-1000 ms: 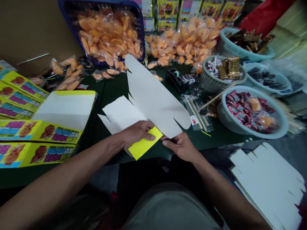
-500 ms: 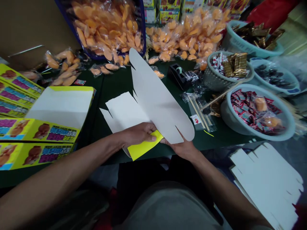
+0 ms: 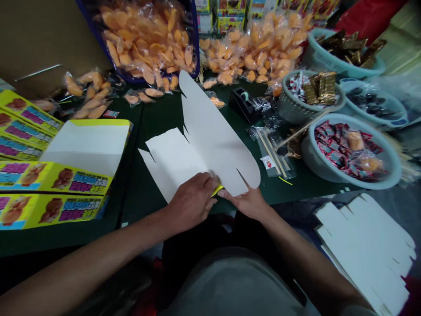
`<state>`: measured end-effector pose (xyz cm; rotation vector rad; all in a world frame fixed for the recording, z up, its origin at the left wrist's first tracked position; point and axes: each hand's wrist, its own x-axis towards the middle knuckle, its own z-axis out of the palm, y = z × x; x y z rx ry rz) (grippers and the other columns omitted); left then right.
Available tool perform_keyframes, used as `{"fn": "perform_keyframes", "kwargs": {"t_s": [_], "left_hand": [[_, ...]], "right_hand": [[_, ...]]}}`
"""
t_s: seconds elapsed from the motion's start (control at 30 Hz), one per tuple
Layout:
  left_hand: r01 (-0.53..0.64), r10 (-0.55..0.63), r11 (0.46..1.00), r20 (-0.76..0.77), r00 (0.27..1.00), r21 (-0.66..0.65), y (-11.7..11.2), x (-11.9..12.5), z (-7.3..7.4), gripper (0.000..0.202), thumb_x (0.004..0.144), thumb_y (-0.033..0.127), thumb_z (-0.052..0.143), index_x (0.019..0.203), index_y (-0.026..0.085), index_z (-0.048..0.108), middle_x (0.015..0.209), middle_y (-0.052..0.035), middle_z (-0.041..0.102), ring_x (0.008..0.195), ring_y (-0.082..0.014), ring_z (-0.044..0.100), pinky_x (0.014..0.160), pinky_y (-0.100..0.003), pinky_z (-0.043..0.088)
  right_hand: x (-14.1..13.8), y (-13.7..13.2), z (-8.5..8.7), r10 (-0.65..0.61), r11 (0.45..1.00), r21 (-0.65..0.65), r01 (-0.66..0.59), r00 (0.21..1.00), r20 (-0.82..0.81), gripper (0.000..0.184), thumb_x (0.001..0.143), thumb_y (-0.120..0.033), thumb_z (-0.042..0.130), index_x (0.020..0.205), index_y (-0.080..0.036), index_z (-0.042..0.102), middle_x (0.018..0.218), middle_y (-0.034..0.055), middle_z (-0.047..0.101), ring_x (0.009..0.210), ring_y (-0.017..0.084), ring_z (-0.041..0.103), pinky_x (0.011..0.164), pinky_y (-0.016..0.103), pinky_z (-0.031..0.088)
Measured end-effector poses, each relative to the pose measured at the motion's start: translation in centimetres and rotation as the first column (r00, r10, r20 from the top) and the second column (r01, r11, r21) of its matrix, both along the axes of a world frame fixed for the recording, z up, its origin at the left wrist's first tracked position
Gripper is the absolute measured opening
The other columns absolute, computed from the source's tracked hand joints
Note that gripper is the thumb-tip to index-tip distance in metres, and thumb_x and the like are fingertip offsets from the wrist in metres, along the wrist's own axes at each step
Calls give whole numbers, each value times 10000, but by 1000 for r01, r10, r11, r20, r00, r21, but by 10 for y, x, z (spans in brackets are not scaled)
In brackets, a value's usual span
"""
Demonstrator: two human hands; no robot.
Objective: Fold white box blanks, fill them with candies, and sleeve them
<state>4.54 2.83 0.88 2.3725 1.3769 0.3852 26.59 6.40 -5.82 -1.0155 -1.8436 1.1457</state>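
A flat white die-cut carton blank (image 3: pixel 207 145) lies on the dark green table (image 3: pixel 148 118), its plain side up. My left hand (image 3: pixel 192 202) presses down on its near edge, fingers together, covering a folded yellow flap (image 3: pixel 217 190) of which only a sliver shows. My right hand (image 3: pixel 245 202) grips the blank's near right edge, fingers tucked under the card and thumb on top.
Yellow printed cartons (image 3: pixel 49 175) are stacked at the left. A blue basket (image 3: pixel 148 39) and loose bags of orange snacks (image 3: pixel 253 52) fill the back. A tape dispenser (image 3: pixel 243 103) and bowls of wrapped sweets (image 3: pixel 348 151) stand at the right. More white blanks (image 3: pixel 368 250) lie by my right knee.
My left hand has pushed the yellow flap down flat under its palm; the flap was largely visible before. The blank has settled lower onto the table.
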Motion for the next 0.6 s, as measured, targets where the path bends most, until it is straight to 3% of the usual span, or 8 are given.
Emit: {"fn": "perform_keyframes", "kwargs": {"t_s": [0.13, 0.27, 0.4, 0.5, 0.6], "left_hand": [[12, 1, 988, -81, 997, 152, -11, 2, -5, 161, 1018, 145, 517, 1130, 169, 630, 1018, -82, 649, 935, -253, 592, 799, -404, 529], [3, 19, 979, -106, 994, 203, -17, 1, 0, 160, 1019, 130, 532, 1072, 178, 675, 949, -61, 661, 884, -241, 582, 789, -405, 529], [6, 74, 962, -283, 956, 273, -22, 6, -4, 257, 970, 72, 541, 1165, 130, 698, 1036, -112, 690, 942, -287, 604, 816, -460, 555], [23, 52, 979, -362, 931, 202, -23, 11, -10, 277, 944, 38, 514, 1116, 116, 717, 1002, -130, 693, 937, -305, 622, 810, -482, 565], [15, 13, 996, -327, 945, 83, -21, 12, -12, 214, 926, 43, 536, 979, 143, 718, 956, -116, 688, 920, -297, 631, 811, -472, 559]], "right_hand": [[6, 1, 2, 67, 997, 30, -67, 998, 13, 213, 919, -353, 796, 1088, -224, 779, 1035, 64, 771, 925, 216, 720, 823, 344, 619], [6, 1, 10, 88, 996, -4, -88, 994, 68, 220, 938, -381, 758, 1042, -189, 783, 903, 58, 761, 843, 214, 700, 743, 322, 603], [1, -3, 17, 103, 994, -27, -102, 992, 66, 173, 961, -360, 714, 983, -195, 760, 919, 50, 767, 842, 192, 706, 773, 310, 602], [-2, -4, 18, 107, 994, -25, -106, 994, 38, 164, 941, -364, 738, 982, -206, 744, 917, 39, 773, 832, 181, 717, 787, 311, 611], [0, -4, 18, 123, 992, 1, -123, 991, 57, 174, 920, -357, 764, 1018, -216, 734, 879, 29, 770, 810, 187, 716, 765, 326, 619]]}}
